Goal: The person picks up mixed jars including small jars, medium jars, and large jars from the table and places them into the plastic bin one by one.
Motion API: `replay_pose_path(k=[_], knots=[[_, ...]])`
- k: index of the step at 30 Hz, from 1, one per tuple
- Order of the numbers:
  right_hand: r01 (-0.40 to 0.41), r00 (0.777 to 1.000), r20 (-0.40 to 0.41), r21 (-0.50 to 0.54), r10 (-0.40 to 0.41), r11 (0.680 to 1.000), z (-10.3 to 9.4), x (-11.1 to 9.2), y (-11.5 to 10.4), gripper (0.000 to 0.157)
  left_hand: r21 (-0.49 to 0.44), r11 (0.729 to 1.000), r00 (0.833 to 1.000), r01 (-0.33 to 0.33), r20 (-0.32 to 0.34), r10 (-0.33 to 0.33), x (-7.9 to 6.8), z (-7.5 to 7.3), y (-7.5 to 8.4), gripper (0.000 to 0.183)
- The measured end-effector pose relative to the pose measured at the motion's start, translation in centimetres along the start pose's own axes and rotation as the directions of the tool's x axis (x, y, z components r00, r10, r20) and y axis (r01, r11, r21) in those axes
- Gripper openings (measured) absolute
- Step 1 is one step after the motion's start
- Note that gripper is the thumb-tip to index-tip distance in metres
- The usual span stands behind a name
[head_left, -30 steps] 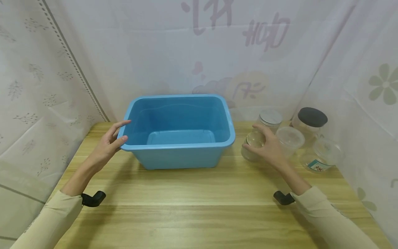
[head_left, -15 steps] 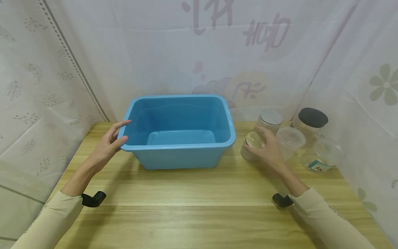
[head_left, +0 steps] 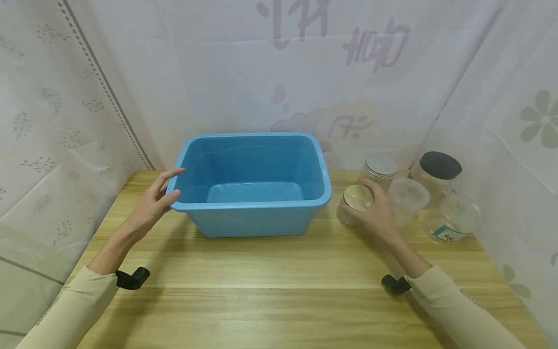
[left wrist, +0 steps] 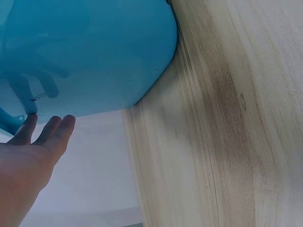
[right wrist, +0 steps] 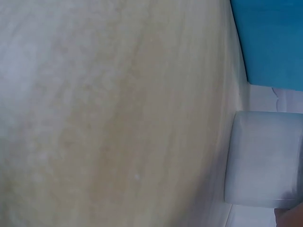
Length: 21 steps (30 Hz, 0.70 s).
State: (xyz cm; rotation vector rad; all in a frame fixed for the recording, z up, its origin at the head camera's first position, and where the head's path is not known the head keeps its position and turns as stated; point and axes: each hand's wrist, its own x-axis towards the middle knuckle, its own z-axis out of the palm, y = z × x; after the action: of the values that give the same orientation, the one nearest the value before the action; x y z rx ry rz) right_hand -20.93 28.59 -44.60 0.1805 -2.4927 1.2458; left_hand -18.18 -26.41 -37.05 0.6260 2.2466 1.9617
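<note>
Left hand (head_left: 150,206): clamped on the left rim of the blue tub (head_left: 250,223), thumb and fingers together on it.
Right hand (head_left: 378,213): curled round the gold-lidded jar (head_left: 358,198).
Gold-lidded jar: upright, just right of the blue tub, apart from it.
Label (head_left: 449,233): teal and white, red mark, stuck on a clear jar (head_left: 462,213); too small to read.
Cloth (head_left: 218,72): printed with big lettering, too faint to make out.
</note>
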Motion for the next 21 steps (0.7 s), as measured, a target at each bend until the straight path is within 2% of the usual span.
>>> replay_pose_path(k=[9,14,21], knots=[[-0.079,0.997,0.030,0.069,0.077,0.994,0.4,-0.4,0.1,0.093,-0.005,1.000,1.000,0.003,-0.004,-0.003,0.1,0.0,0.0,0.050],[-0.145,0.989,0.059,0.123,0.139,0.982,0.6,-0.4,0.9,0.094,0.021,1.000,1.000,0.011,-0.008,-0.011,0.1,0.0,0.0,0.050],[-0.195,0.979,0.106,0.206,0.176,0.959,0.5,-0.4,1.4,0.093,0.044,0.999,1.000,0.029,-0.014,-0.028,0.0,0.1,0.0,0.051]])
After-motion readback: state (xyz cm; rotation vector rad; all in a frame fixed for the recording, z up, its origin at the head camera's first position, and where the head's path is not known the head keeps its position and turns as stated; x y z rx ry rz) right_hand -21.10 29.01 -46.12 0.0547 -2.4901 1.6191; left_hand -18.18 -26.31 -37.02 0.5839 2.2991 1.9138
